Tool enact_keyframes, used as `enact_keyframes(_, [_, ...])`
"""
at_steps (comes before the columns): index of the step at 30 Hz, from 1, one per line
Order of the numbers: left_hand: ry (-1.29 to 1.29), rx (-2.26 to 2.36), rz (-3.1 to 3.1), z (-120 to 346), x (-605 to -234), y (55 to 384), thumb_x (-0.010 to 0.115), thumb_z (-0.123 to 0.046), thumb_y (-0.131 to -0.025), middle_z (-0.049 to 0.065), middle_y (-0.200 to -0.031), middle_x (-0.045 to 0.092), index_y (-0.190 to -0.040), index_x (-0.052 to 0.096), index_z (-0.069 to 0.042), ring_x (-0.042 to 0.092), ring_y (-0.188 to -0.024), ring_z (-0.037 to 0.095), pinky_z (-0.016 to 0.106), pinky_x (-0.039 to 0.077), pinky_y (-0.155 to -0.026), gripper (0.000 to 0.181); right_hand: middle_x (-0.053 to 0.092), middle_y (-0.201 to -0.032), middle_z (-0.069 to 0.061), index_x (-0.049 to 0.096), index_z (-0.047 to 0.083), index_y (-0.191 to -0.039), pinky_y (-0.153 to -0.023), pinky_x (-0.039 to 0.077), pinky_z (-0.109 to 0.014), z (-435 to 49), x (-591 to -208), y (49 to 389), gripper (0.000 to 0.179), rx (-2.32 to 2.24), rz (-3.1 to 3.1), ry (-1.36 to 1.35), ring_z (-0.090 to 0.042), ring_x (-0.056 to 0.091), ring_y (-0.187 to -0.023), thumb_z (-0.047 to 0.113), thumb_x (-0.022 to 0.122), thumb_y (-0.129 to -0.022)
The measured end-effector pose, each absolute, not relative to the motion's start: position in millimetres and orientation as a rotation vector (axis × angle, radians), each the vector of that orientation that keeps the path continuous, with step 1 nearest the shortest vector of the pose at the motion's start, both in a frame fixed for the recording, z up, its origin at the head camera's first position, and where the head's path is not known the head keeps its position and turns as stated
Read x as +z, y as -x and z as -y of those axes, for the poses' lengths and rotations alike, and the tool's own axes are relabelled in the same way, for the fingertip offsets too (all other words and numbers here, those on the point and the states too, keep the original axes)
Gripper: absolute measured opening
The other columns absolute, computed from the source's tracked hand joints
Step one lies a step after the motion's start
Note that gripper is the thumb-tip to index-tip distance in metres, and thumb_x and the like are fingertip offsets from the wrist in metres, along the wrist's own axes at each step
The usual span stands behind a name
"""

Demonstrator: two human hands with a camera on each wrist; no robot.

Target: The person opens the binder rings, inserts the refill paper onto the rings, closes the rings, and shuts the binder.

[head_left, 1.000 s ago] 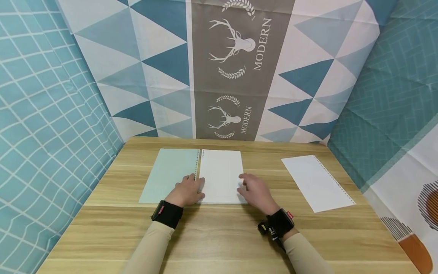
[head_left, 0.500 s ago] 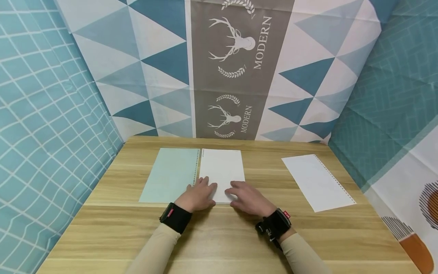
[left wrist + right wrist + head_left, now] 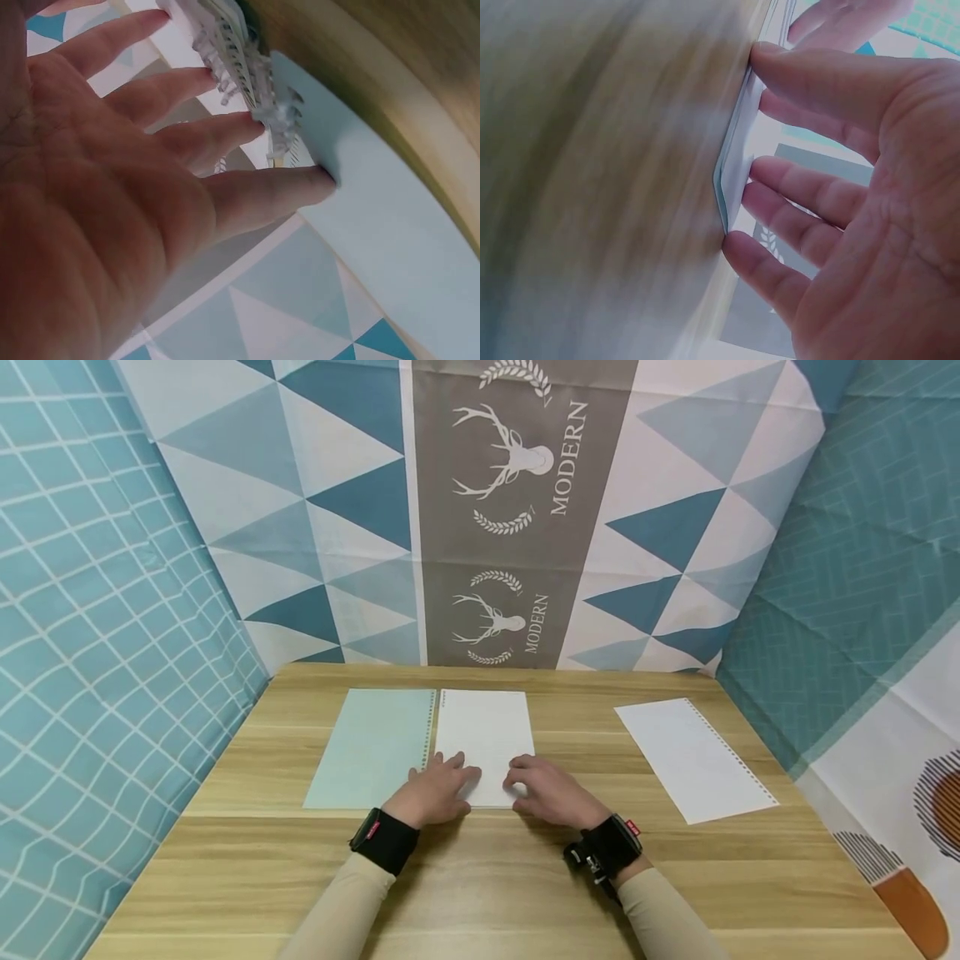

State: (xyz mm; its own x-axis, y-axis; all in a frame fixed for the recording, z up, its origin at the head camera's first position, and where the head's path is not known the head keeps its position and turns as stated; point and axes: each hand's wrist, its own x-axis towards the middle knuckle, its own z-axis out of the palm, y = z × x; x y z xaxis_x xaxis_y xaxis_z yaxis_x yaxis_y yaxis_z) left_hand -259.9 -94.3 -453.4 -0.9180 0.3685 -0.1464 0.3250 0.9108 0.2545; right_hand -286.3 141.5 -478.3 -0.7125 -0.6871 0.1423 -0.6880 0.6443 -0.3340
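Note:
A ring-bound notebook lies spread on the table, its pale green cover (image 3: pixel 375 743) to the left and a stack of white pages (image 3: pixel 483 727) to the right. My left hand (image 3: pixel 433 792) rests spread across the binding near its front end. In the left wrist view the fingertips lie along the clear plastic rings (image 3: pixel 279 124), with one finger on the green cover. My right hand (image 3: pixel 551 791) touches the front right corner of the pages with slightly bent fingers. In the right wrist view its thumb and fingertips sit along the edges of the stack (image 3: pixel 739 150).
A loose white sheet (image 3: pixel 693 760) with punched holes down its right side lies at an angle on the right of the wooden table (image 3: pixel 480 885). Patterned cloth (image 3: pixel 495 510) hangs behind the table and at both sides.
Both hands have moved inward towards each other over the front part of the pages. In the last half second the right hand has shifted slightly back to the right; the notebook stays in place.

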Motion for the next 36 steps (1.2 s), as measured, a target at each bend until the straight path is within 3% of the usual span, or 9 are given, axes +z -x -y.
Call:
enact_keyframes(4, [-0.579,0.342,-2.906,93.3,-456.4,259.1,0.077,-0.023,-0.089,0.013,-0.144,0.057,-0.131,0.064,-0.021,0.047,-0.136,0.051,0.082,0.036,-0.099,0.044,0.065,-0.116,-0.004,0.074,0.016,-0.092,-0.091,0.055,-0.037,-141.7,-478.3,286.5,0.013,0.548,2.828,-1.192,-0.021,0.062,-0.106,0.016,0.083,-0.083])
enact_keyframes(7, [-0.663,0.357,-2.93,92.4,-458.7,258.3,0.076,-0.013,-0.088,0.007,-0.122,0.064,-0.118,0.067,-0.019,0.057,-0.125,0.039,0.078,0.037,-0.1,0.032,0.064,-0.109,0.001,0.072,0.018,-0.086,-0.085,0.053,-0.033,-142.6,-478.1,287.5,0.011,0.532,2.83,-1.199,-0.015,0.06,-0.1,0.017,0.082,-0.084])
enact_keyframes(9, [-0.74,0.36,-2.941,91.3,-460.4,257.2,0.075,-0.009,-0.086,0.004,-0.115,0.064,-0.111,0.068,-0.018,0.06,-0.119,0.032,0.075,0.039,-0.101,0.028,0.064,-0.109,0.002,0.073,0.018,-0.091,-0.086,0.053,-0.032,-144.0,-477.5,289.0,0.008,0.558,2.855,-1.196,-0.014,0.06,-0.1,0.019,0.08,-0.087])
enact_keyframes(16, [-0.932,0.32,-2.966,80.8,-466.9,253.1,0.073,-0.016,-0.092,0.007,-0.127,0.066,-0.116,0.07,-0.017,0.064,-0.119,0.024,0.05,0.055,-0.093,0.024,0.067,-0.121,-0.012,0.066,0.003,-0.125,-0.093,0.053,-0.045,-173.4,-470.6,302.3,0.031,0.9,2.992,-1.023,-0.024,0.063,-0.108,0.019,0.066,-0.099])
enact_keyframes(22, [-0.947,0.273,-2.984,73.7,-470.4,251.6,0.072,-0.02,-0.094,0.001,-0.118,0.067,-0.119,0.07,-0.02,0.064,-0.112,0.019,0.043,0.056,-0.087,0.025,0.063,-0.128,-0.028,0.063,-0.006,-0.128,-0.096,0.05,-0.059,-230.3,-474.3,319.7,0.037,0.807,2.953,-0.693,-0.043,0.06,-0.117,0.019,0.062,-0.101])
enact_keyframes(26, [-0.943,0.283,-2.982,73.4,-469.9,251.6,0.072,-0.019,-0.094,0.001,-0.119,0.066,-0.119,0.07,-0.021,0.063,-0.111,0.019,0.042,0.055,-0.086,0.026,0.046,-0.141,-0.04,0.051,-0.011,-0.139,-0.097,0.043,-0.071,-266.9,-471.6,321.6,0.057,0.601,3.033,-0.352,-0.056,0.044,-0.13,0.029,0.062,-0.099])
enact_keyframes(30, [-0.932,0.292,-2.975,73.4,-469.0,252.7,0.071,-0.019,-0.094,0.003,-0.124,0.065,-0.12,0.069,-0.02,0.063,-0.115,0.022,0.045,0.055,-0.088,0.025,0.03,-0.143,-0.046,0.037,-0.018,-0.141,-0.099,0.034,-0.078,-295.0,-471.5,319.0,0.069,0.516,3.155,-0.081,-0.061,0.026,-0.135,0.033,0.058,-0.099])
enact_keyframes(33, [-0.923,0.285,-2.971,73.1,-469.2,254.4,0.071,-0.019,-0.094,0.004,-0.126,0.065,-0.12,0.069,-0.021,0.062,-0.118,0.022,0.046,0.055,-0.09,0.026,0.032,-0.138,-0.046,0.036,-0.022,-0.137,-0.099,0.035,-0.076,-307.9,-473.1,316.1,0.069,0.467,3.224,0.028,-0.06,0.029,-0.133,0.035,0.052,-0.102])
enact_keyframes(36, [-0.916,0.285,-2.968,73.4,-469.2,256.1,0.071,-0.02,-0.094,0.005,-0.129,0.064,-0.121,0.069,-0.021,0.062,-0.12,0.023,0.047,0.055,-0.093,0.028,0.047,-0.125,-0.043,0.047,-0.022,-0.129,-0.093,0.046,-0.069,-312.8,-472.4,315.6,0.059,0.363,3.248,0.031,-0.057,0.047,-0.121,0.032,0.05,-0.105])
